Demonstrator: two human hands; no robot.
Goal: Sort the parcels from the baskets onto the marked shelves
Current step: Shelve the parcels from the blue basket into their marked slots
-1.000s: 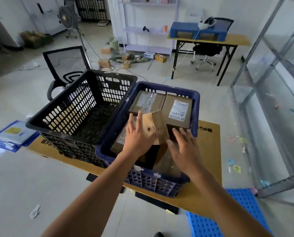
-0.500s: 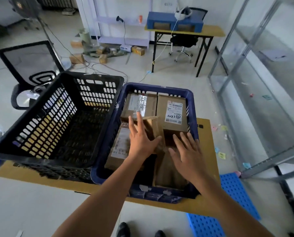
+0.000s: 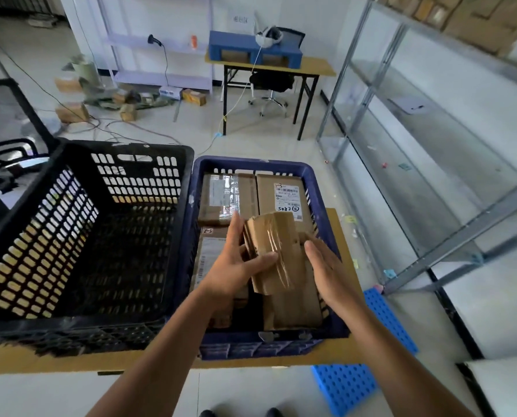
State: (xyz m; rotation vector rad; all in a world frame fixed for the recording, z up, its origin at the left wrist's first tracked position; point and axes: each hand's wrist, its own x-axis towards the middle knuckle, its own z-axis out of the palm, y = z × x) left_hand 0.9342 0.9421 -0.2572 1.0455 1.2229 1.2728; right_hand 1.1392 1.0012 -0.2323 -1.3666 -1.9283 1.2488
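— Since a moment ago we've lifted the small parcel point(image 3: 278, 236) off the pile. Our left hand point(image 3: 236, 266) grips its glossy, taped cardboard.
— And our right hand point(image 3: 326, 266)?
— Fingers loose, holding nothing, just beside it, above the flat boxes point(image 3: 281, 194) in the slotted blue basket point(image 3: 251, 162).

Black basket point(image 3: 70, 236) cut by left edge. Far parcel label point(image 3: 287, 200) print too small. Right hand point(image 3: 329, 272) fingertips hidden behind taped parcel point(image 3: 274, 251).

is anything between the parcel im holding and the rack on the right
Only the right hand, just right of the parcel that the left hand grips. Past it, open floor up to the rack.
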